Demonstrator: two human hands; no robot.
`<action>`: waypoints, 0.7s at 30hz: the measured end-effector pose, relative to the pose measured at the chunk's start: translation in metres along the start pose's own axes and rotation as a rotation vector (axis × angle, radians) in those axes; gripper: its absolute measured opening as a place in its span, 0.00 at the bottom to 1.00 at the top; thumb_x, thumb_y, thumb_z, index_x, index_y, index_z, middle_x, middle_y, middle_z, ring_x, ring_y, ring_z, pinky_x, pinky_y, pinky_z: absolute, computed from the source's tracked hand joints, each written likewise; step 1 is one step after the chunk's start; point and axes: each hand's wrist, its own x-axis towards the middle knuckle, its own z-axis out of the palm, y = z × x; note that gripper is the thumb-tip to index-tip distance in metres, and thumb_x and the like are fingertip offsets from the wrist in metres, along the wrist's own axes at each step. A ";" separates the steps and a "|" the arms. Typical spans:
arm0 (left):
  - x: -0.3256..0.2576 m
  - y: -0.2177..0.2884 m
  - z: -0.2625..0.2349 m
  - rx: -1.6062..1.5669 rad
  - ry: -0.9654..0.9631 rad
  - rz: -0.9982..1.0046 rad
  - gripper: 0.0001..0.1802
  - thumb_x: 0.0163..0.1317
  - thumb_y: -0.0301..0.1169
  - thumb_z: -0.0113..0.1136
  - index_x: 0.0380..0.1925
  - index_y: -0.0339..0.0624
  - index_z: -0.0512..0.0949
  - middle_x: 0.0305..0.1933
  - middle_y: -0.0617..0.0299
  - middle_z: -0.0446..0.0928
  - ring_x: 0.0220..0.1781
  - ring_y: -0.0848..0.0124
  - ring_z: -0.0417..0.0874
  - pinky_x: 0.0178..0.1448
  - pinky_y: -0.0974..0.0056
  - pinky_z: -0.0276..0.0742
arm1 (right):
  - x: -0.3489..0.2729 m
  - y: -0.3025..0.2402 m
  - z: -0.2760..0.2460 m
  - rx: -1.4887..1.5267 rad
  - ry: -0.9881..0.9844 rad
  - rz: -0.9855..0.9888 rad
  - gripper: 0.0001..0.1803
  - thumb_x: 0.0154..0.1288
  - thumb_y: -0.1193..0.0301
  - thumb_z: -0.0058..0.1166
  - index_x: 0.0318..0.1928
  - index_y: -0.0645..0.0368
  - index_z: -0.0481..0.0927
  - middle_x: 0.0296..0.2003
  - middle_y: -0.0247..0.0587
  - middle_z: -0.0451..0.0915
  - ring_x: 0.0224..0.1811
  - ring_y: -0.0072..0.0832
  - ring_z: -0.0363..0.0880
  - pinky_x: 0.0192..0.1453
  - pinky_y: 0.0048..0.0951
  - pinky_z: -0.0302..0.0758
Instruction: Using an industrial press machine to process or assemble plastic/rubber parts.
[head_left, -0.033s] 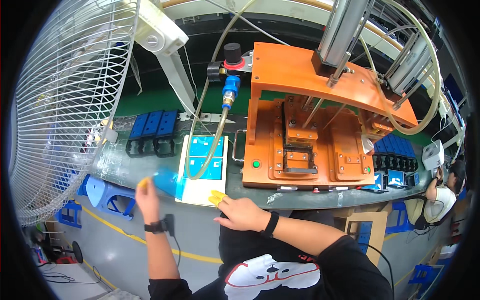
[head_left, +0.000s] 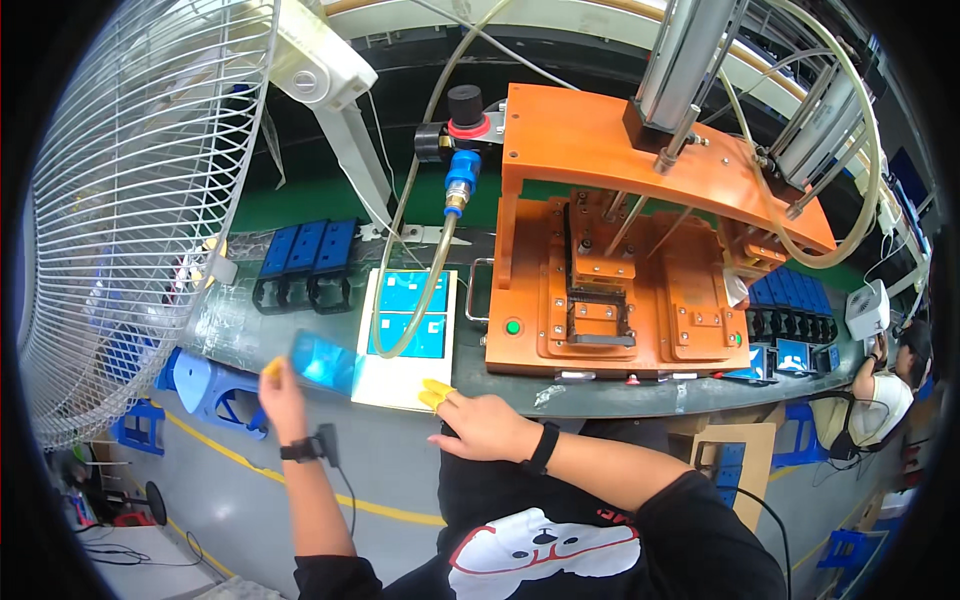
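A backing sheet (head_left: 395,385), pale with blue film pieces (head_left: 418,336) on its far part, lies at the bench's front edge. My left hand (head_left: 283,405), yellow covers on its fingertips, is pinched at the left end of a translucent blue film (head_left: 325,362). Blur hides the exact grip. The film stretches from those fingers to the sheet's left edge; whether it still sticks there I cannot tell. My right hand (head_left: 488,425) rests its yellow-covered fingertips on the sheet's near right corner, thumb held apart, holding nothing.
An orange pneumatic press (head_left: 620,300) stands right of the sheet. A clear hose (head_left: 437,270) loops over the sheet. Blue-and-black frames (head_left: 305,260) sit at the back left, more (head_left: 790,305) beyond the press. A fan (head_left: 140,200) fills the left side. A person (head_left: 875,395) sits far right.
My left hand has moved a little left, and the blue film has shifted left with it. My right hand stays in place on the sheet.
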 end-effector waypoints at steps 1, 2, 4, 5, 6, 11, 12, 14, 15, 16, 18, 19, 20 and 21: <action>0.017 -0.007 -0.020 0.041 0.084 0.091 0.15 0.77 0.37 0.60 0.50 0.34 0.81 0.40 0.64 0.82 0.40 0.79 0.78 0.44 0.70 0.75 | -0.002 -0.001 -0.002 0.002 -0.007 -0.002 0.26 0.70 0.53 0.60 0.56 0.61 0.77 0.58 0.55 0.79 0.38 0.49 0.86 0.41 0.44 0.85; 0.027 -0.013 -0.034 0.109 0.177 0.075 0.15 0.78 0.37 0.59 0.51 0.35 0.81 0.39 0.65 0.82 0.39 0.79 0.79 0.44 0.70 0.75 | -0.006 -0.002 -0.006 0.001 -0.010 0.004 0.26 0.70 0.54 0.60 0.57 0.62 0.77 0.58 0.55 0.79 0.38 0.50 0.86 0.41 0.44 0.85; 0.029 -0.010 -0.060 0.024 0.209 -0.022 0.16 0.79 0.38 0.58 0.54 0.36 0.79 0.41 0.65 0.82 0.40 0.78 0.78 0.44 0.71 0.75 | -0.015 -0.009 -0.022 0.022 0.057 -0.054 0.26 0.69 0.55 0.61 0.58 0.61 0.78 0.59 0.53 0.79 0.38 0.48 0.85 0.42 0.42 0.84; 0.023 -0.003 -0.064 -0.040 0.172 0.053 0.17 0.79 0.38 0.58 0.55 0.36 0.79 0.42 0.64 0.81 0.40 0.78 0.78 0.44 0.71 0.76 | -0.021 -0.013 -0.032 0.022 0.057 -0.054 0.25 0.69 0.56 0.62 0.58 0.60 0.78 0.59 0.52 0.79 0.38 0.48 0.85 0.43 0.41 0.84; 0.010 0.008 -0.066 -0.142 0.127 0.030 0.17 0.78 0.38 0.58 0.56 0.36 0.78 0.44 0.64 0.81 0.40 0.78 0.78 0.44 0.71 0.76 | -0.028 -0.014 -0.044 0.042 0.172 -0.095 0.25 0.69 0.57 0.62 0.59 0.60 0.78 0.59 0.51 0.79 0.37 0.46 0.85 0.44 0.40 0.84; -0.074 0.089 -0.054 -0.121 -0.507 0.113 0.14 0.77 0.26 0.54 0.57 0.33 0.77 0.47 0.62 0.79 0.44 0.76 0.80 0.47 0.69 0.79 | -0.089 -0.017 -0.117 -0.017 0.589 -0.124 0.20 0.61 0.66 0.68 0.53 0.58 0.84 0.51 0.45 0.83 0.40 0.39 0.85 0.46 0.37 0.83; -0.088 0.103 -0.046 -0.137 -0.614 0.085 0.14 0.73 0.22 0.55 0.57 0.31 0.77 0.47 0.60 0.82 0.44 0.76 0.82 0.49 0.69 0.79 | -0.098 -0.015 -0.130 -0.054 0.650 -0.114 0.19 0.60 0.68 0.70 0.51 0.57 0.85 0.51 0.44 0.84 0.40 0.39 0.85 0.46 0.37 0.83; -0.104 0.128 -0.029 -0.187 -0.884 0.055 0.16 0.70 0.18 0.56 0.56 0.30 0.78 0.47 0.57 0.85 0.44 0.75 0.84 0.51 0.68 0.80 | -0.114 -0.012 -0.149 -0.134 0.781 -0.080 0.20 0.55 0.73 0.72 0.50 0.57 0.86 0.48 0.43 0.84 0.43 0.39 0.84 0.46 0.36 0.81; -0.109 0.138 -0.016 -0.231 -0.958 0.015 0.16 0.68 0.17 0.57 0.56 0.30 0.78 0.48 0.54 0.86 0.45 0.73 0.86 0.54 0.68 0.79 | -0.118 -0.008 -0.156 -0.190 0.809 -0.051 0.20 0.55 0.73 0.72 0.49 0.57 0.86 0.47 0.43 0.84 0.42 0.39 0.83 0.45 0.36 0.80; -0.114 0.147 -0.002 -0.238 -1.007 0.028 0.16 0.68 0.17 0.57 0.56 0.30 0.78 0.49 0.54 0.86 0.46 0.72 0.86 0.55 0.67 0.79 | -0.120 -0.005 -0.162 -0.247 0.841 -0.024 0.19 0.55 0.73 0.72 0.49 0.57 0.86 0.46 0.43 0.84 0.41 0.40 0.82 0.44 0.37 0.79; -0.122 0.164 0.028 -0.253 -1.106 0.077 0.17 0.68 0.17 0.57 0.56 0.30 0.79 0.50 0.53 0.86 0.49 0.71 0.86 0.57 0.66 0.79 | -0.124 0.001 -0.168 -0.301 0.805 0.061 0.20 0.55 0.71 0.72 0.50 0.58 0.85 0.47 0.45 0.83 0.42 0.43 0.79 0.46 0.38 0.78; -0.129 0.172 0.044 -0.296 -1.158 0.100 0.17 0.67 0.17 0.58 0.56 0.30 0.79 0.51 0.53 0.86 0.50 0.70 0.86 0.59 0.65 0.79 | -0.125 0.004 -0.169 -0.333 0.798 0.076 0.21 0.55 0.71 0.72 0.50 0.58 0.85 0.47 0.45 0.82 0.44 0.43 0.79 0.47 0.39 0.77; -0.136 0.181 0.058 -0.339 -1.209 0.123 0.17 0.67 0.18 0.58 0.55 0.31 0.80 0.51 0.54 0.86 0.51 0.69 0.86 0.61 0.64 0.78 | -0.125 0.008 -0.170 -0.362 0.793 0.097 0.21 0.55 0.71 0.72 0.51 0.58 0.85 0.48 0.46 0.82 0.45 0.44 0.78 0.48 0.40 0.77; -0.138 0.191 0.068 -0.231 -1.255 0.201 0.17 0.66 0.20 0.61 0.55 0.32 0.81 0.53 0.55 0.86 0.54 0.67 0.85 0.63 0.62 0.77 | -0.125 0.011 -0.170 -0.370 0.755 0.136 0.21 0.55 0.68 0.71 0.50 0.58 0.85 0.50 0.47 0.81 0.51 0.45 0.77 0.53 0.43 0.75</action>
